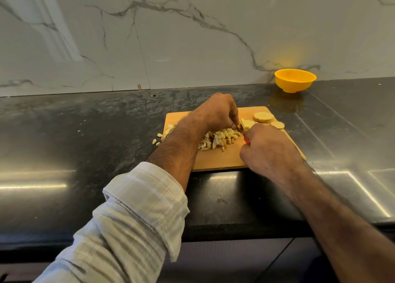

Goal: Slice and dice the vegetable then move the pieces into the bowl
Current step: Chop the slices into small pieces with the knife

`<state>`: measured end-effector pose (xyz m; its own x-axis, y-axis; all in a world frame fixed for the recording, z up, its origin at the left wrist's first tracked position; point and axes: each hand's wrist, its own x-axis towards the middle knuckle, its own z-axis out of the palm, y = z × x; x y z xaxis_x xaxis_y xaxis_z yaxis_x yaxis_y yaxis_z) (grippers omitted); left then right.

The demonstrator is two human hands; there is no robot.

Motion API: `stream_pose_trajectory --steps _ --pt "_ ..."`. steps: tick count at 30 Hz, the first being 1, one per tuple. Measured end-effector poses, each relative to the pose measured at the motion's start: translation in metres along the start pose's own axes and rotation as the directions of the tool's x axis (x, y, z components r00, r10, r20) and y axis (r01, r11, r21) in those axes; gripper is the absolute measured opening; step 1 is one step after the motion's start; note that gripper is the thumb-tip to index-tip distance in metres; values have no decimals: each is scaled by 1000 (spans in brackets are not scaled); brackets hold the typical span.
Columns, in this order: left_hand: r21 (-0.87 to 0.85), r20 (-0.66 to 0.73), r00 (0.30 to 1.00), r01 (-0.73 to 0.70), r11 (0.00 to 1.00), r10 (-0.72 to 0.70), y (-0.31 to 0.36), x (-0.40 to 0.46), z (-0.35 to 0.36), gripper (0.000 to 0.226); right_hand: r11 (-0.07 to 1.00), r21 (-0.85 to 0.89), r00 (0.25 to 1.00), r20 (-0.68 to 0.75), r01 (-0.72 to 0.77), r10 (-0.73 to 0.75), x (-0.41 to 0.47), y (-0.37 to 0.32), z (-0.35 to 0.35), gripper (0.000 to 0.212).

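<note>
Over the near edge of the glossy black stone bench (64, 133), we reach both hands onto the rectangular pale wooden cutting board (215, 160). Our right hand (271, 152) is curled around the red-handled knife (246, 141), whose blade is mostly hidden between the hands. Our left hand (218, 111), its rolled-up cream checked sleeve (141, 207) nearest the camera, has its fingers bent down, pinching a pale yellow vegetable slice (247, 124) against the board beside the blade. A heap of small pale diced vegetable pieces (218, 139) lies mid-board, a few spilled off its left edge onto the bench. Two round uncut slices (263, 117) rest at the board's far right corner. Beyond, well apart, the round yellow plastic bowl (295, 80) stands against the white veined marble wall (171, 36).
</note>
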<state>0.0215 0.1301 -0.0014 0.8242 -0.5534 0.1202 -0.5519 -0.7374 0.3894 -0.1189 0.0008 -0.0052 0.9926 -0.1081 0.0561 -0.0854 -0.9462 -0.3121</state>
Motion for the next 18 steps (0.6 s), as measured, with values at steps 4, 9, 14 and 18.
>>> stream_pose_trajectory --steps 4,9,14,18 --pt "12 1 1000 -2 1000 2 1 0 -1 13 999 -33 998 64 -18 20 8 -12 -1 17" --pt "-55 -5 1000 23 998 -23 -2 -3 -5 10 999 46 1000 -12 0 1 9 2 0 32" --pt "-74 -19 998 52 996 -53 -6 -7 -7 10 995 75 994 -100 60 -53 -3 9 -2 38" --pt "-61 -18 998 66 996 -68 -4 -4 -3 8 994 86 996 -64 63 -58 -1 1 -2 42"
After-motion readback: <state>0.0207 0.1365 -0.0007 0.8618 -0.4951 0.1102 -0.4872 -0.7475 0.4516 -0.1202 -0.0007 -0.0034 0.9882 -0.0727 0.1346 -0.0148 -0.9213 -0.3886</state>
